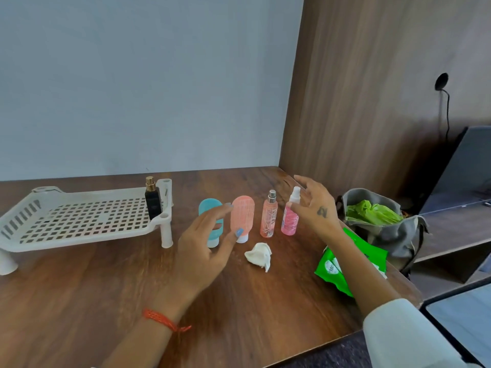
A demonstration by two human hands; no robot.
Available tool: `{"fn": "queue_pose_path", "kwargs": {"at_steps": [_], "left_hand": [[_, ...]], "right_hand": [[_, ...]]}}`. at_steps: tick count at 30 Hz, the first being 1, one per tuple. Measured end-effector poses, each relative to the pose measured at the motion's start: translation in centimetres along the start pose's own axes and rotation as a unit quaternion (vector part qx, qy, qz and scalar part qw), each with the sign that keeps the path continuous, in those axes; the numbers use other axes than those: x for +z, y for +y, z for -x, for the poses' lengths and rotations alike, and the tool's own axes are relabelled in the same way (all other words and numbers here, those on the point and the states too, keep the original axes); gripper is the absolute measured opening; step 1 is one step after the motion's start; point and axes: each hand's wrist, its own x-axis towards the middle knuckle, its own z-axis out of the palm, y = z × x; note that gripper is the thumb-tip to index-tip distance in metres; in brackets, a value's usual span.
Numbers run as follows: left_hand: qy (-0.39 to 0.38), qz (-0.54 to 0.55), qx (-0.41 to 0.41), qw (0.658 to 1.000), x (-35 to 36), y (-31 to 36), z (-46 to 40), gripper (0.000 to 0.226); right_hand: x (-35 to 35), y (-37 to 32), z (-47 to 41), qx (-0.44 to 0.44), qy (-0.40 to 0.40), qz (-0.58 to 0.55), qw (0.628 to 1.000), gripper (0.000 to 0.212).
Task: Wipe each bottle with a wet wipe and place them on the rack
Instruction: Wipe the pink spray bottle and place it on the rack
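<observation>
worktop (106, 301) inspected. rack (79, 221) stands at the left on short legs; 1 black bottle (152, 201) is upright at its right end, so 1 item looks finished. 4 bottles wait in a row just right of the rack: blue (208, 208), coral (243, 219), slim pink (269, 216), pink spray (290, 219), all upright and within easy reach. a crumpled wipe (259, 255) lies loose in front of the row, close enough to pick up again. the green wipe pack (334, 269) sits at the right, partly under the forearm. left hand (204, 251) is spread and empty, hovering before the blue bottle. right hand (316, 208) is spread and empty beside the spray head, apparently about to take it. judged stage: choosing bottle 2.
</observation>
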Motion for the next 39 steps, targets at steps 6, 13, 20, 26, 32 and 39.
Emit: {"fn": "queue_pose_path", "kwargs": {"at_steps": [6,13,20,26,32,39], "left_hand": [[-0.006,-0.01,0.007,1.0,0.1,-0.5,0.3,0.044],[0.017,0.006,0.002,1.0,-0.3,-0.3,0.1,0.042],[0.018,0.039,-0.043,0.998,-0.6,-0.1,-0.1,0.038],[0.011,0.086,-0.064,0.994,-1.1,-0.3,-0.4,0.037],[0.02,0.159,-0.065,0.985,-1.9,-0.4,-0.8,0.026],[-0.021,0.16,-0.041,0.986,-2.1,-0.8,-0.9,0.026]], "right_hand": [[1.1,0.6,-0.2,0.03,0.001,-0.006,1.0,0.047],[0.6,0.5,0.2,0.035,0.018,-0.025,0.999,0.04],[-0.6,-1.8,2.6,-0.03,0.06,-0.062,0.996,0.037],[0.3,-6.3,5.1,-0.065,-0.031,-0.155,0.985,0.033],[3.4,-8.5,6.7,-0.054,-0.14,-0.252,0.956,0.039],[4.8,-8.9,7.5,-0.069,-0.142,-0.271,0.95,0.04]]}}
